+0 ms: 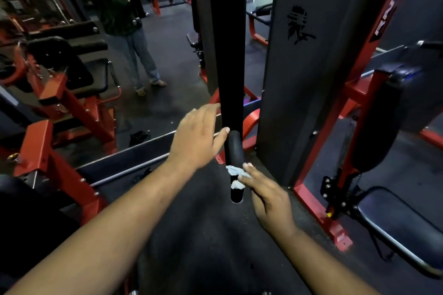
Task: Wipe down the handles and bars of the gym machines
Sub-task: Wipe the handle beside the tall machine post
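A black padded handle (pixel 235 151) points toward me below a wide black upright bar (pixel 227 43) of a gym machine. My right hand (pixel 268 196) presses a small crumpled white cloth (pixel 236 176) against the lower part of the handle, fingers wrapped around it from the right. My left hand (pixel 199 136) hovers just left of the handle's upper end, fingers apart, thumb tip touching the grip, holding nothing.
A mirror (pixel 96 67) on the left reflects a person in a green shirt and red machines. A black weight-stack cover (pixel 306 67) with red frame (pixel 318 211) stands right. A padded seat (pixel 402 227) sits at lower right. The floor is dark rubber.
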`<state>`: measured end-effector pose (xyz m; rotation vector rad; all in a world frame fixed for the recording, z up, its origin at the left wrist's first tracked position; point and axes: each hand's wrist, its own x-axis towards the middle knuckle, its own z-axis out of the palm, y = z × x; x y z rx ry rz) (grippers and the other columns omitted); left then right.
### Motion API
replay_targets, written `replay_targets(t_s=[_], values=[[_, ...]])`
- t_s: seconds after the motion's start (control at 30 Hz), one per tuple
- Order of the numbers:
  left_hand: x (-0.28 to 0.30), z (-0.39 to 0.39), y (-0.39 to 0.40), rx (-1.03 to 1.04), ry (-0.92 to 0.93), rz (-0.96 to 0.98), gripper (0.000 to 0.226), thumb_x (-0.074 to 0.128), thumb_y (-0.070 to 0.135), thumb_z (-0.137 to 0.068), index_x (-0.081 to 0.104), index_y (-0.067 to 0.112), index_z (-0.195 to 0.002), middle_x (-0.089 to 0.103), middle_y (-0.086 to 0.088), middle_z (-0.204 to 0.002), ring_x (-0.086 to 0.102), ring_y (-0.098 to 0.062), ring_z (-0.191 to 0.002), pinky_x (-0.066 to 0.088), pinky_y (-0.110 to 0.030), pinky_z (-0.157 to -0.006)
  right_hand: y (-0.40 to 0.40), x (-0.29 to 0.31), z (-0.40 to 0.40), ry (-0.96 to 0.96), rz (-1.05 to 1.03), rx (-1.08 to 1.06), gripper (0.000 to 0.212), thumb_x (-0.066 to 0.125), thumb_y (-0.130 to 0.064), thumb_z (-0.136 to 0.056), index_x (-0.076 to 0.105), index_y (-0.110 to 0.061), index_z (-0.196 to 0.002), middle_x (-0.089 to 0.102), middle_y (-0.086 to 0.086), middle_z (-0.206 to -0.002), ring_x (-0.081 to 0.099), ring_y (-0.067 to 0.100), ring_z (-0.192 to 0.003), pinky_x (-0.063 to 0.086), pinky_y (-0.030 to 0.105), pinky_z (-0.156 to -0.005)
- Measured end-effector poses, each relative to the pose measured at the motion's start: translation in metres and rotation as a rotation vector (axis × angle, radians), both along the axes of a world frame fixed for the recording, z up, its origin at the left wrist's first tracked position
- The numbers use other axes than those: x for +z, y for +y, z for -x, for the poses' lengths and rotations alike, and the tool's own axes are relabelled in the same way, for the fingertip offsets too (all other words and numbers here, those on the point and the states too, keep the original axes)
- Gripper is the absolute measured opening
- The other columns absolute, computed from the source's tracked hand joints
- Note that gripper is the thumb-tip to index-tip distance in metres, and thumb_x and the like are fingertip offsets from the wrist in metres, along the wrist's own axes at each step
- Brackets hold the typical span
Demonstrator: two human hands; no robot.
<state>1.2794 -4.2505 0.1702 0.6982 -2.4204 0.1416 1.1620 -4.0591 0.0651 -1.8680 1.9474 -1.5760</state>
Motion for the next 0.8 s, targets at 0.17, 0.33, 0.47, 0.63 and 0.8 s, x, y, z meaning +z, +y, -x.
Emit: replay_targets(t_s=[0.17, 0.33, 0.47, 0.63, 0.8], values=[[0.049, 0.01, -0.024, -0.202, -0.121, 0.726, 0.043, 0.051, 0.031, -0.104, 0.059, 0.011, -0.141, 0.057, -0.013, -0.145, 0.055, -0.034, -0.133, 0.029, -0.066, -0.119, -0.045, 0.042, 0.002, -0.085, 0.032, -0.133, 0.038, 0.056, 0.004, -0.093, 0.07, -0.006, -0.127, 0.06, 0.01, -0.142, 0.053, 0.015, -0.137, 0.039, 0.028, -0.116], [0.068, 0.04, -0.037, -0.257, -0.53, 1.056, 0.06, 0.03, 0.047, -0.11, 0.033, 0.014, -0.159, 0.031, -0.013, -0.166, 0.015, -0.033, -0.158, -0.004, -0.071, -0.119, -0.065, 0.035, -0.009, 0.135, -0.061, -0.086, 0.039, 0.061, -0.002, -0.096, 0.065, -0.011, -0.134, 0.055, 0.006, -0.148, 0.038, 0.013, -0.146, 0.033, 0.027, -0.119], [0.058, 0.045, -0.044, -0.204, -0.641, 1.111, 0.067, 0.023, 0.055, -0.109, 0.03, 0.013, -0.16, 0.028, -0.013, -0.167, 0.009, -0.033, -0.159, -0.016, -0.071, -0.117, -0.045, 0.016, -0.006, 0.171, -0.017, -0.088, 0.038, 0.057, -0.005, -0.098, 0.064, -0.011, -0.135, 0.052, 0.006, -0.151, 0.038, 0.016, -0.148, 0.034, 0.029, -0.119], [0.057, 0.048, -0.053, -0.229, -0.602, 1.122, 0.064, 0.024, 0.054, -0.109, 0.034, 0.015, -0.159, 0.027, -0.012, -0.168, 0.011, -0.032, -0.158, -0.013, -0.069, -0.118, -0.027, 0.013, 0.003, 0.127, 0.043, -0.104, 0.032, 0.059, -0.004, -0.096, 0.07, -0.007, -0.126, 0.056, 0.007, -0.146, 0.049, 0.016, -0.14, 0.041, 0.031, -0.115], [0.055, 0.05, -0.053, -0.229, -0.58, 1.115, 0.065, 0.023, 0.056, -0.109, 0.029, 0.017, -0.161, 0.019, -0.011, -0.17, 0.007, -0.031, -0.159, -0.012, -0.068, -0.118, -0.077, 0.051, 0.011, 0.039, -0.086, -0.157, 0.036, 0.059, -0.005, -0.095, 0.069, -0.012, -0.129, 0.062, 0.009, -0.14, 0.057, 0.02, -0.133, 0.037, 0.022, -0.114]])
